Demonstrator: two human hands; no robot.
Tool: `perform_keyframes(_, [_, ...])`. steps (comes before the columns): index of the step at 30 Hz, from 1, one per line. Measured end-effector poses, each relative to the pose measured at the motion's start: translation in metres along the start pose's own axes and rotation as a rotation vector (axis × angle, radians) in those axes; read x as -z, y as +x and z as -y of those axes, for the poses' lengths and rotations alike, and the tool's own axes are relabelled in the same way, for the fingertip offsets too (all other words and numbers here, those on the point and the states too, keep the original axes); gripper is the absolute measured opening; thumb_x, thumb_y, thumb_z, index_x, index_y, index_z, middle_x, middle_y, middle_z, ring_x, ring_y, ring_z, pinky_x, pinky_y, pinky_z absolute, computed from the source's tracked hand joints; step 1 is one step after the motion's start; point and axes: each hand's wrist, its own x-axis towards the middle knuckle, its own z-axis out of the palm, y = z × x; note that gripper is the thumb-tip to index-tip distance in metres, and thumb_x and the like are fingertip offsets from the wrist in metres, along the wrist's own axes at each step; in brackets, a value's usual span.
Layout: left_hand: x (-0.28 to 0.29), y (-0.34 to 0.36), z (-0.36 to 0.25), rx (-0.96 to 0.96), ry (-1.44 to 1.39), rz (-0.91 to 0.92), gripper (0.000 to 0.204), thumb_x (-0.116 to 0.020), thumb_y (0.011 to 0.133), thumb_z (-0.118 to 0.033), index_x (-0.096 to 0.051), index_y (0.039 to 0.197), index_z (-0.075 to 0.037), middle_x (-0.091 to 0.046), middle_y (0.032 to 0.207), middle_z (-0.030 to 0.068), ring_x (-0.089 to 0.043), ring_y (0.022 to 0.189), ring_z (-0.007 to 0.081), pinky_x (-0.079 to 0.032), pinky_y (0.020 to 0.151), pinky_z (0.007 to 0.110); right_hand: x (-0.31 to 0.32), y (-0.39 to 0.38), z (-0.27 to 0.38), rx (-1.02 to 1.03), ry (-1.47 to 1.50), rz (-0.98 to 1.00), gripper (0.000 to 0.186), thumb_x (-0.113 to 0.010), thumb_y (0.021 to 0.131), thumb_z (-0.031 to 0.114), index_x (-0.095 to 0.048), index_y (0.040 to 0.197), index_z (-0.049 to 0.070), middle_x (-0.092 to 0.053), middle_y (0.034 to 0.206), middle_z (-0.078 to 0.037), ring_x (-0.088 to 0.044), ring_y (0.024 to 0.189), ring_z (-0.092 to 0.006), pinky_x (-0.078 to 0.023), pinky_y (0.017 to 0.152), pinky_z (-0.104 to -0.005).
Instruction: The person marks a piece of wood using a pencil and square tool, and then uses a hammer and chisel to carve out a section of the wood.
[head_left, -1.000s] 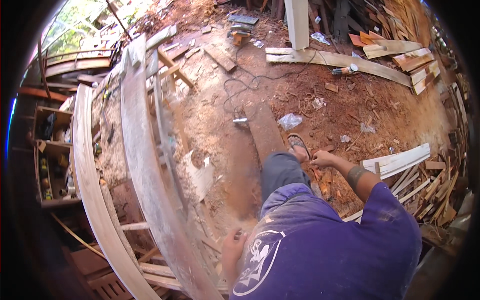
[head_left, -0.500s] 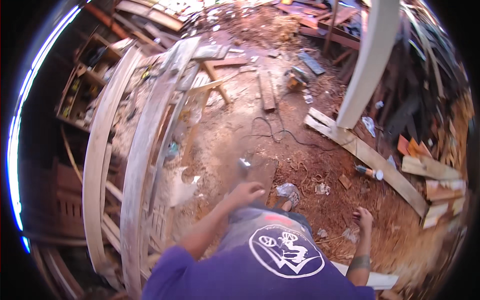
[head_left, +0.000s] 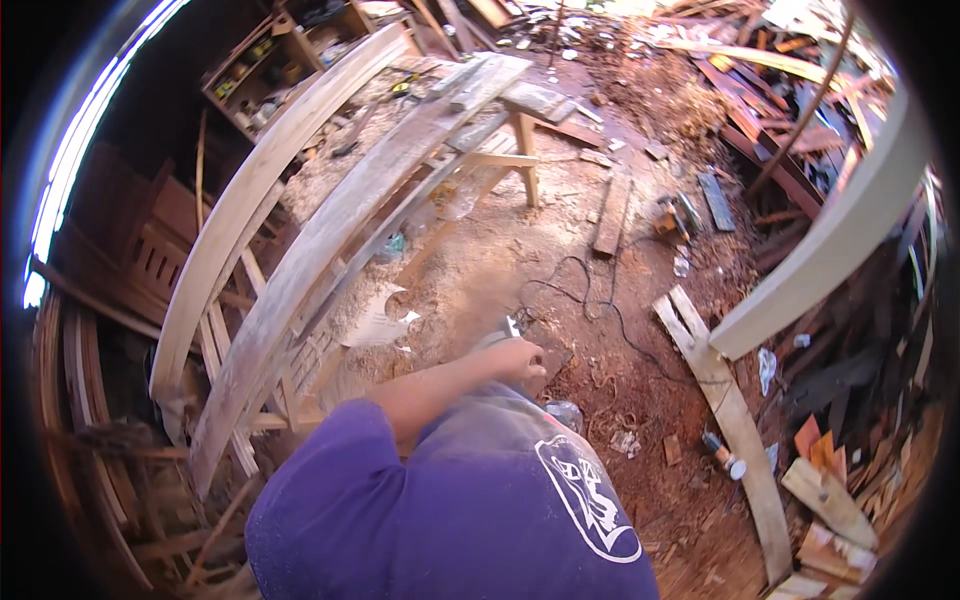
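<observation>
We see our left hand [head_left: 522, 362] before the shirt front, its fingers curled; we cannot tell whether they grip anything. A small tool with a bright metal edge [head_left: 513, 327] sits just beyond the knuckles, slightly left; blur hides its long axis. The left hand is the nearer, since our right is out of view. Farther left, a long weathered board [head_left: 335, 230] slants from lower left to upper right.

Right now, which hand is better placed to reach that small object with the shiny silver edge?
Left, most likely. The bare left hand is right by the silver-edged object, its forearm extended from the purple sleeve. The right hand is out of view.
</observation>
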Motion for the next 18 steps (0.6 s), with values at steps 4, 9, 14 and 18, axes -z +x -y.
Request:
perform_keyframes(4, [0.0,-0.036,0.103,0.186,-0.066,-0.118,0.041,-0.063,0.091,-0.044,-0.072,0.114,-0.011,-0.073,0.108,0.0175,-0.068,0.103,0.0372,-0.052,0.093,0.047,-0.048,0.019,0.082,0.11,-0.066,0.016,0.019,-0.063,0.091,0.029,-0.064,0.091,0.01,-0.065,0.077,-0.007,-0.062,0.066,-0.0225,-0.052,0.058,-0.0374])
perform_keyframes(9, [0.058,-0.105,0.251,0.386,-0.354,-0.563,0.039,-0.065,0.09,-0.041,-0.074,0.1,-0.004,-0.073,0.094,0.0186,-0.071,0.09,0.0328,-0.054,0.082,0.045,-0.122,0.083,0.239,0.576,0.136,0.234,0.016,-0.058,0.094,0.019,-0.06,0.082,0.009,-0.055,0.068,-0.002,-0.054,0.057,-0.0178,-0.046,0.05,-0.0297])
perform_keyframes(14, [0.133,-0.259,0.46,0.715,-0.347,-1.095,0.032,-0.068,0.094,-0.033,-0.073,0.098,-0.001,-0.07,0.074,0.0141,-0.061,0.067,0.0169,-0.051,0.066,0.037,-0.499,-0.043,0.323,0.729,-0.258,0.425,0.021,-0.066,0.098,0.023,-0.066,0.101,0.003,-0.065,0.084,-0.004,-0.064,0.074,-0.0129,-0.051,0.062,-0.0268])
perform_keyframes(18, [0.164,-0.362,0.658,0.802,-0.031,-1.308,0.032,-0.067,0.095,-0.029,-0.072,0.088,0.001,-0.069,0.08,0.0213,-0.066,0.074,0.0368,-0.052,0.072,0.044,-0.799,-0.153,0.267,0.529,-0.379,0.73,0.03,-0.066,0.099,0.028,-0.065,0.112,0.001,-0.067,0.091,-0.008,-0.067,0.077,-0.0159,-0.054,0.069,-0.0263])
